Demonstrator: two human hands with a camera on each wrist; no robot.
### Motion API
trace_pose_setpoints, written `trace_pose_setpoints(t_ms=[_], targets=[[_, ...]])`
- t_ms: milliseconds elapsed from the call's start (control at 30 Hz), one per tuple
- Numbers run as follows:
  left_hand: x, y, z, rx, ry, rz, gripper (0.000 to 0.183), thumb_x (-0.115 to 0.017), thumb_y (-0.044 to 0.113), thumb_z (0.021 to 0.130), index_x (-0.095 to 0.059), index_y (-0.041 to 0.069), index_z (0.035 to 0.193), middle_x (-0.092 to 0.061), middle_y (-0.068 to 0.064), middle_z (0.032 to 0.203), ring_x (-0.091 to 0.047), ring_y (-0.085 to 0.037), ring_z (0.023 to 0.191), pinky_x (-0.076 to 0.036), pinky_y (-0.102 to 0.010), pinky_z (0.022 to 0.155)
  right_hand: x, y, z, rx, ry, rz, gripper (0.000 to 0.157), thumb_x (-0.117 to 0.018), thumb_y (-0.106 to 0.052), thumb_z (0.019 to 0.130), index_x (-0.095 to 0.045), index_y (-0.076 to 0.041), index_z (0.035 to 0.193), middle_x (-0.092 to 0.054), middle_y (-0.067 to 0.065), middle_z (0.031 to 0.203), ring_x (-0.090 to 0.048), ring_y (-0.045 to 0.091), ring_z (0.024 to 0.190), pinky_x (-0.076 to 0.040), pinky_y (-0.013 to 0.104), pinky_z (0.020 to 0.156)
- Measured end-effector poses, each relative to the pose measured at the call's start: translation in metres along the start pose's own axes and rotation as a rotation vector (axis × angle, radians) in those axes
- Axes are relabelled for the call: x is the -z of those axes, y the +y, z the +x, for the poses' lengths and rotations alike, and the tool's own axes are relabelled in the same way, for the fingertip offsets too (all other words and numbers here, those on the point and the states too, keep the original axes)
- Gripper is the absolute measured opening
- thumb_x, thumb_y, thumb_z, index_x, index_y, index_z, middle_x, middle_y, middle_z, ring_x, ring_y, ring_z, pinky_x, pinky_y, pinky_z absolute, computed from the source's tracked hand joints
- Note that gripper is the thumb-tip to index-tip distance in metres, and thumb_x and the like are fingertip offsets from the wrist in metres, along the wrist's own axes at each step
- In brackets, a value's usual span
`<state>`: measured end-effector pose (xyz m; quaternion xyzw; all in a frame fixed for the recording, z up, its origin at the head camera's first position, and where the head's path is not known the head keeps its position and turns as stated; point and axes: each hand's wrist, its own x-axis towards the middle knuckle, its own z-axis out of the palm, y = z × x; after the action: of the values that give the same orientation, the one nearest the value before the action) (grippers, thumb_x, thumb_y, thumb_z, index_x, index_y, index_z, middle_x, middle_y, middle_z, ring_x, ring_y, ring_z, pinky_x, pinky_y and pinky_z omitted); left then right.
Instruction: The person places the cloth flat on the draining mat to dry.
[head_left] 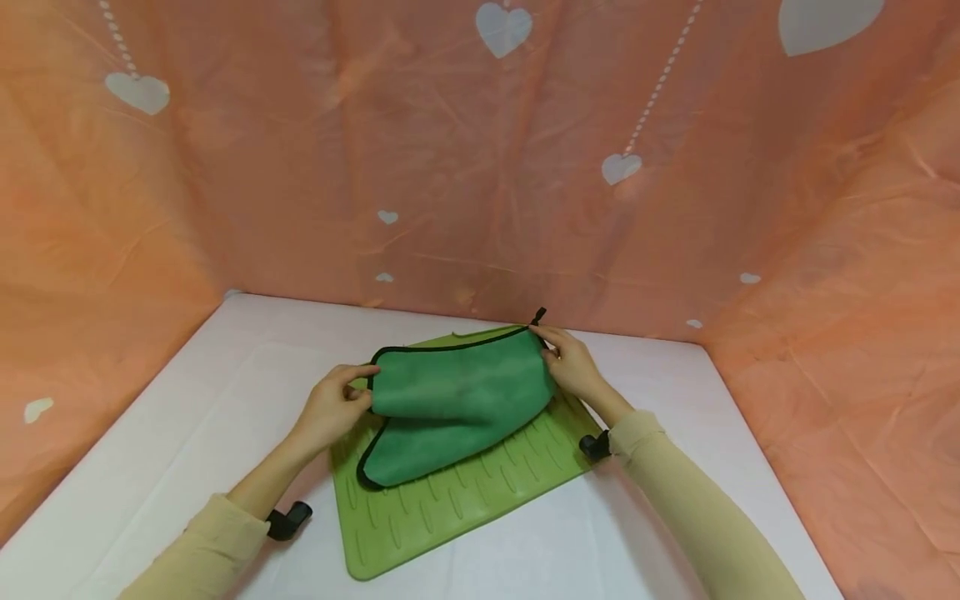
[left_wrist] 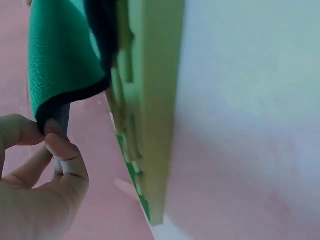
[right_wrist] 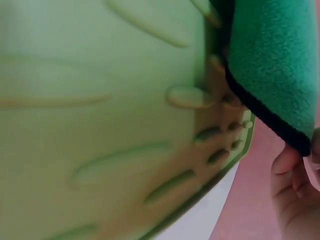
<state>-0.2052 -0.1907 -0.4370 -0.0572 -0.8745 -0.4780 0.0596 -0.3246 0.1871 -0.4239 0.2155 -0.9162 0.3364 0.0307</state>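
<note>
A green fleecy cloth with black edging is bent over itself above a lime-green ridged mat. At its left edge my left hand pinches the black trim. My right hand grips the right edge near the top corner, where a small black loop sticks out. In the left wrist view the thumb and fingers of the left hand meet at the hanging cloth. The right wrist view has the right hand holding the cloth's edge. Much of the mat's far part is hidden under the cloth.
The mat lies at an angle on a white table. Orange-pink curtains with pale hearts hang behind the table and along both sides. Black wrist-worn devices are on both forearms, close above the tabletop.
</note>
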Motion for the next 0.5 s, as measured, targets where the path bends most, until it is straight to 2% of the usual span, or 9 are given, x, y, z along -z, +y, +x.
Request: trace_pose_setpoints(t_ms=[133,233,300,367,433,500], targets=[[0.002,-0.009,0.002,0.0,0.01,0.06,0.043,-0.062,0.0,0.097,-0.06,-0.009,0.139,-0.054,-0.03,0.138,-0.069,-0.025,0.09,-0.05,-0.022,0.063,-0.008,0.0,0.015,0.0,-0.049,-0.013,0.051,-0.053,-0.003,0.106,-0.047,-0.007,0.156,-0.048,0.017,0.156,-0.046,0.016,0.065,-0.042,0.033,0.062],[0.004,-0.015,0.004,-0.002,-0.003,0.109,0.042,-0.064,0.001,0.097,-0.06,-0.011,0.137,-0.054,-0.033,0.136,-0.071,-0.031,0.096,-0.054,-0.027,0.069,-0.014,0.001,0.025,0.008,-0.084,-0.035,0.051,-0.053,-0.003,0.106,-0.045,-0.005,0.157,-0.046,0.018,0.157,-0.051,0.022,0.071,-0.044,0.039,0.07],[0.005,-0.018,0.005,-0.002,-0.015,0.141,0.042,-0.065,0.002,0.097,-0.06,-0.012,0.136,-0.054,-0.034,0.134,-0.069,-0.031,0.093,-0.054,-0.033,0.072,-0.019,0.001,0.032,0.02,-0.103,-0.06,0.051,-0.052,-0.003,0.107,-0.044,-0.004,0.157,-0.046,0.019,0.157,-0.06,0.027,0.088,-0.048,0.043,0.08],[0.006,-0.02,0.007,-0.006,-0.024,0.178,0.042,-0.066,0.002,0.096,-0.06,-0.013,0.135,-0.055,-0.035,0.131,-0.066,-0.03,0.091,-0.054,-0.039,0.076,-0.023,0.001,0.037,0.024,-0.122,-0.077,0.052,-0.051,-0.002,0.106,-0.043,-0.003,0.158,-0.045,0.02,0.158,-0.063,0.034,0.11,-0.049,0.048,0.093],[0.008,-0.022,0.008,-0.009,-0.034,0.215,0.041,-0.066,0.003,0.096,-0.061,-0.014,0.133,-0.056,-0.035,0.129,-0.063,-0.031,0.092,-0.054,-0.045,0.079,-0.027,0.0,0.043,0.03,-0.142,-0.101,0.052,-0.05,-0.002,0.107,-0.042,-0.002,0.158,-0.044,0.022,0.158,-0.055,0.039,0.131,-0.047,0.052,0.105],[0.009,-0.024,0.01,-0.015,-0.044,0.25,0.041,-0.066,0.003,0.095,-0.062,-0.015,0.132,-0.056,-0.036,0.128,-0.062,-0.034,0.095,-0.053,-0.05,0.083,-0.031,-0.001,0.048,0.031,-0.164,-0.113,0.052,-0.049,-0.001,0.106,-0.041,-0.001,0.158,-0.042,0.023,0.159,-0.044,0.041,0.144,-0.042,0.055,0.112]])
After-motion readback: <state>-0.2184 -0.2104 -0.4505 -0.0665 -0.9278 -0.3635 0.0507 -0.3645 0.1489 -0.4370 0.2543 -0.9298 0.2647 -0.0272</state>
